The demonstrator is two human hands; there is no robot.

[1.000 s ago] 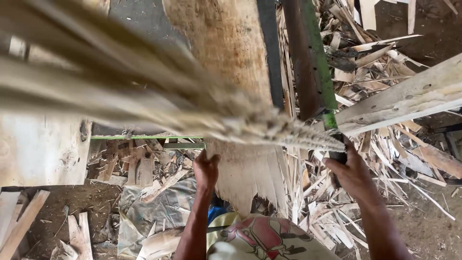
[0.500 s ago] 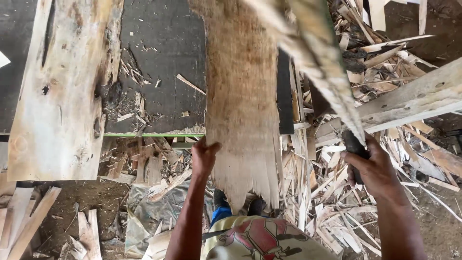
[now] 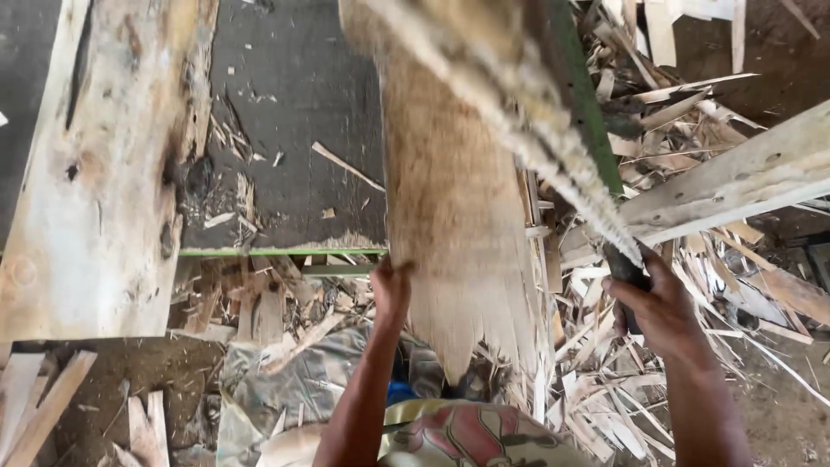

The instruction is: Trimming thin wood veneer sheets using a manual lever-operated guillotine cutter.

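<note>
A: Starting from the left of the dark bench (image 3: 294,130), what lies there?

B: A pale, knotted plank (image 3: 95,173) rests on the bench's left part, with chips scattered on the dark top beside it.

A: And the left hand (image 3: 391,290)?

B: It sits at the bench's front edge, fingers curled against the left edge of the fibrous wood slab (image 3: 454,199), which runs over the bench's right end and frays to a ragged tip below that edge.

A: The right hand (image 3: 657,307)?

B: To the right of the bench, fingers wrapped tight round the dark handle of a long tool (image 3: 562,130), blurred, that crosses in front of the slab.

A: Beyond that?

B: Heaped offcuts (image 3: 692,138) and a pale beam (image 3: 735,182), right of the bench.
</note>
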